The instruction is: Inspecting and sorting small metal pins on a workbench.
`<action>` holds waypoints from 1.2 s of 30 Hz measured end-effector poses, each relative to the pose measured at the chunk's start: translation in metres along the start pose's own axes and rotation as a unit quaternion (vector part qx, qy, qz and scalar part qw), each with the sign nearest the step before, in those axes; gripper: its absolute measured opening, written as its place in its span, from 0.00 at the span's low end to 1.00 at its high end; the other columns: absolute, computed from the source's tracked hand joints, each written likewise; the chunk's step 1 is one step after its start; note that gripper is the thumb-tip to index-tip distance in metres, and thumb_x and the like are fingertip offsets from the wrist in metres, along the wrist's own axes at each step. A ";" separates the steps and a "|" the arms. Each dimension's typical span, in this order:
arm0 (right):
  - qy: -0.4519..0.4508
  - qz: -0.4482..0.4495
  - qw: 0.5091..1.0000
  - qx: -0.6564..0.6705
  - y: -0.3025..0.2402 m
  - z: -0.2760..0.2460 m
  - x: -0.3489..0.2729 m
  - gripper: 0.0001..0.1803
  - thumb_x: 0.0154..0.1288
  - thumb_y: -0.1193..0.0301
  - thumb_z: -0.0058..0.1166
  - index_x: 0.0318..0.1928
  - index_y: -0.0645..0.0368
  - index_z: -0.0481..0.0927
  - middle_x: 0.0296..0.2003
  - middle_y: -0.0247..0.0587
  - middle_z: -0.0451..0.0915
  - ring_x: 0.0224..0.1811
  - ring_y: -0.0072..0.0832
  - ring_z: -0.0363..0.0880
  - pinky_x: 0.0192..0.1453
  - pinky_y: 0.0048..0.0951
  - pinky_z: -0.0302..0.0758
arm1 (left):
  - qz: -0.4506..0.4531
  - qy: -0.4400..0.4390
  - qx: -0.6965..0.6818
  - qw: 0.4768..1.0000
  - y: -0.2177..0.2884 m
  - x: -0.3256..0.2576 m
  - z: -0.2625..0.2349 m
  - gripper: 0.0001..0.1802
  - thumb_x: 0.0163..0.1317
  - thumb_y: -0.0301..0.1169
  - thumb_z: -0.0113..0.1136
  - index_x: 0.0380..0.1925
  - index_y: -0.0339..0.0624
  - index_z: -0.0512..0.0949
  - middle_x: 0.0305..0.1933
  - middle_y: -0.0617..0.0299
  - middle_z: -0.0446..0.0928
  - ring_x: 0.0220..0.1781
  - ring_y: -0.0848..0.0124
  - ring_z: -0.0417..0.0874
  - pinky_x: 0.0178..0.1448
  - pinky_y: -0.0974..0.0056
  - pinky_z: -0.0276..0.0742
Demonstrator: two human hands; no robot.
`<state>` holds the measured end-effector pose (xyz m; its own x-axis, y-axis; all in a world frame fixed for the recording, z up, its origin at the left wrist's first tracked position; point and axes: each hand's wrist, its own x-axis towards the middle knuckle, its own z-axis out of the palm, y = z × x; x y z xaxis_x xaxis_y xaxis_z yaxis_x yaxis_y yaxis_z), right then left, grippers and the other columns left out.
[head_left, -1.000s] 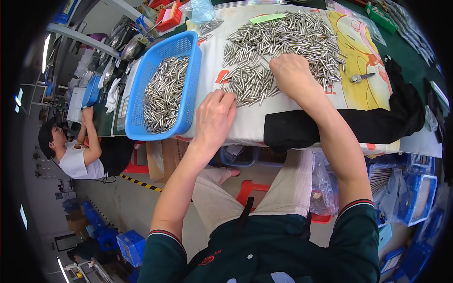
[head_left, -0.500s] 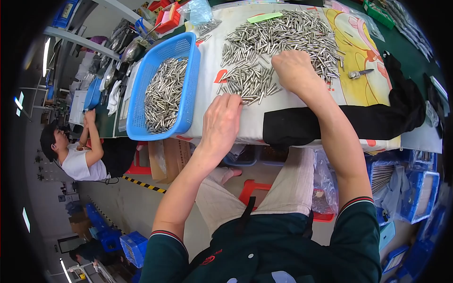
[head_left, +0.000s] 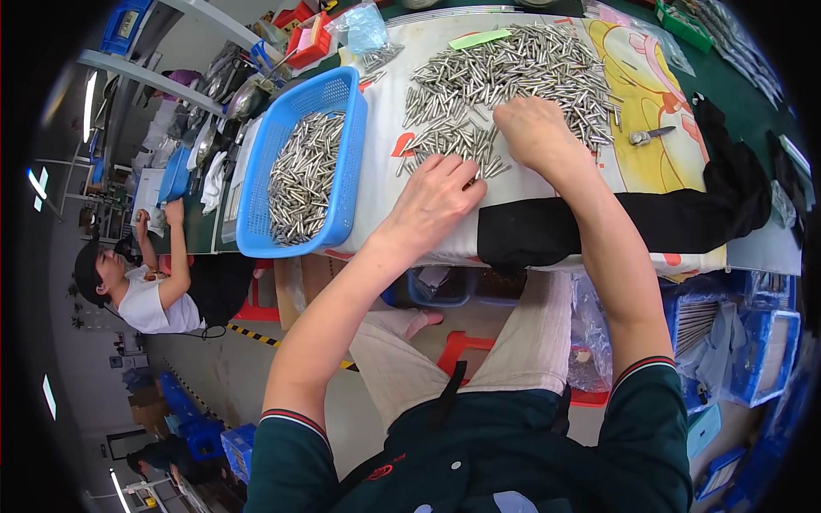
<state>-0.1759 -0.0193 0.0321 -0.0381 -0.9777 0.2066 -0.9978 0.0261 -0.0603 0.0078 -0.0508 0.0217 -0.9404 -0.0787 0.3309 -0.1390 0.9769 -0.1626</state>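
A large heap of short, silvery metal pins [head_left: 534, 64] covers the far part of the cloth. Joined to its near left side is a smaller group of loose pins [head_left: 462, 141]. Over the near edge of that group lies my left hand [head_left: 432, 201], its bent fingers a little apart, tips down among the pins. My right hand [head_left: 537, 132] is curled like a fist against the near side of the large heap; whatever its fingers hold is hidden beneath it. To the left, a blue perforated basket [head_left: 349, 184] contains many more such pins.
A black cloth sleeve [head_left: 530, 231] lies along the near table edge, under my right forearm. At the right is a small knife-like tool [head_left: 652, 135]. A green strip [head_left: 479, 36] rests on the heap. Another person [head_left: 154, 291] works at the far left.
My left hand has shifted right along the near edge of the smaller pin group, its fingers now more spread. My right hand stays in nearly the same place. The view has shifted slightly.
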 end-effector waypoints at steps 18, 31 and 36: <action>-0.031 0.020 0.998 -0.042 0.003 -0.002 0.006 0.07 0.52 0.73 0.54 0.31 0.52 0.84 0.32 0.39 0.83 0.38 0.33 0.83 0.36 0.31 0.79 | 0.004 0.004 -0.027 1.000 0.003 0.024 0.015 0.07 0.45 0.23 0.53 0.28 0.37 0.74 0.32 0.58 0.70 0.37 0.65 0.74 0.41 0.63 0.74; 0.005 -0.064 0.993 -0.096 -0.004 0.003 0.014 0.05 0.45 0.71 0.59 0.27 0.53 0.83 0.28 0.39 0.83 0.34 0.32 0.83 0.33 0.32 0.78 | 0.026 0.040 0.020 0.999 -0.002 0.034 0.024 0.07 0.43 0.23 0.53 0.26 0.36 0.75 0.30 0.58 0.71 0.35 0.67 0.74 0.40 0.65 0.75; 0.131 -0.054 0.969 0.203 0.032 -0.004 0.024 0.05 0.44 0.73 0.57 0.26 0.59 0.81 0.25 0.45 0.79 0.28 0.39 0.79 0.32 0.36 0.75 | -0.116 0.253 -0.171 0.945 -0.025 0.059 0.001 0.09 0.53 0.20 0.58 0.36 0.36 0.77 0.34 0.56 0.77 0.36 0.64 0.80 0.38 0.66 0.75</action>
<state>-0.2087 -0.0412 0.0394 0.0003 -0.8820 0.4712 -0.8954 -0.2100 -0.3926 -0.0442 -0.0800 0.0445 -0.6162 -0.2770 0.7373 -0.1326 0.9592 0.2496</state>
